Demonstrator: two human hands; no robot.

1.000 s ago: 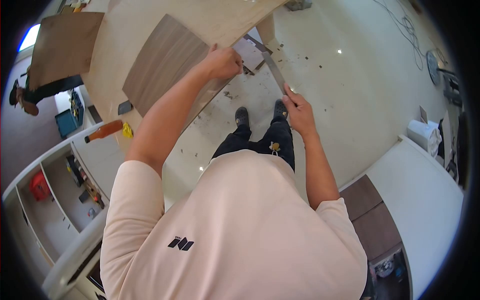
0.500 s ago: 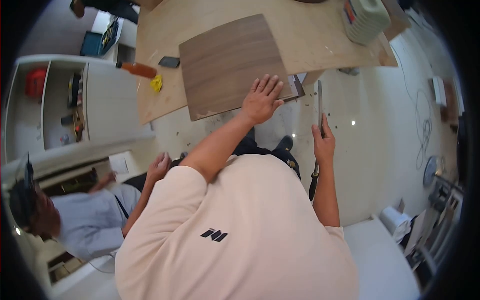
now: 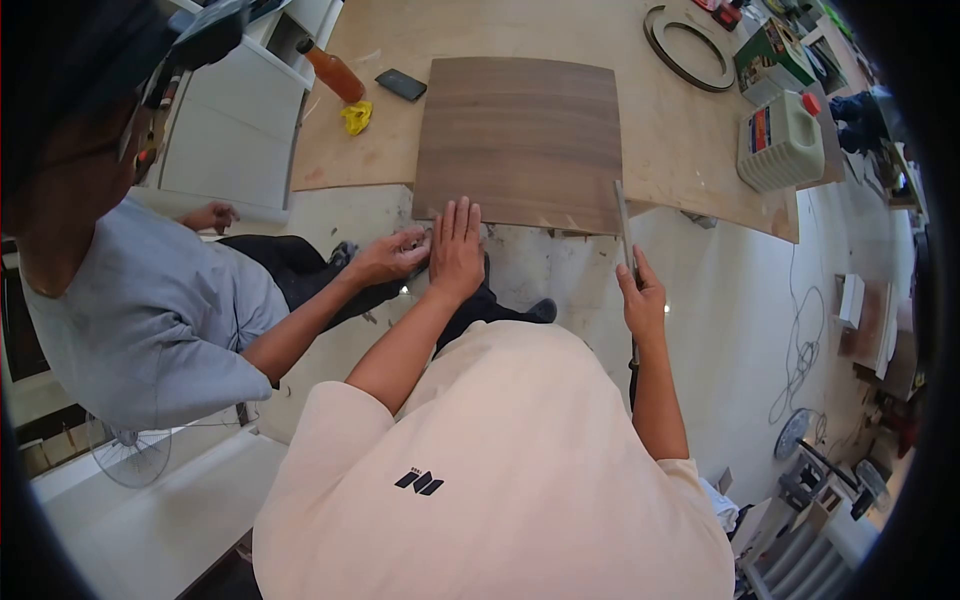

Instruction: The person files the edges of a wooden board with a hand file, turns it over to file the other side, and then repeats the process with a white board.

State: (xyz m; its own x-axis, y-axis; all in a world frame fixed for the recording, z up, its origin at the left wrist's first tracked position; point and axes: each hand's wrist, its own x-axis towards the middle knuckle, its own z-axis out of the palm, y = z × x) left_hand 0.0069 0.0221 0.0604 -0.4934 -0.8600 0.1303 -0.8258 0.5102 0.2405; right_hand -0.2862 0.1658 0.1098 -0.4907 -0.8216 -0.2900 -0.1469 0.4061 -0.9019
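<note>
A brown wood-grain board (image 3: 520, 140) lies on the table with its near edge at the table's front. My left hand (image 3: 457, 252) is open, fingers stretched out together, with the fingertips over the board's near left edge. In my right hand (image 3: 643, 298) is a long, flat metal file (image 3: 624, 215), held along its blade, its dark handle pointing down along the forearm. The file's upper end overlaps the board's near right corner. Right beside my left hand is a co-worker's hand (image 3: 392, 257), fingers curled.
On the plywood table (image 3: 690, 160) are an orange bottle (image 3: 332, 72), a yellow crumpled scrap (image 3: 356, 117), a phone (image 3: 401, 84), a coil of edge band (image 3: 690, 50) and a plastic jug (image 3: 780, 140). A co-worker (image 3: 160, 310) leans in at left. A cable (image 3: 800, 350) lies on the floor.
My left hand has gone from the board's near right part to its near left edge. The file is now at the right corner. The co-worker has come closer, and my view has turned.
</note>
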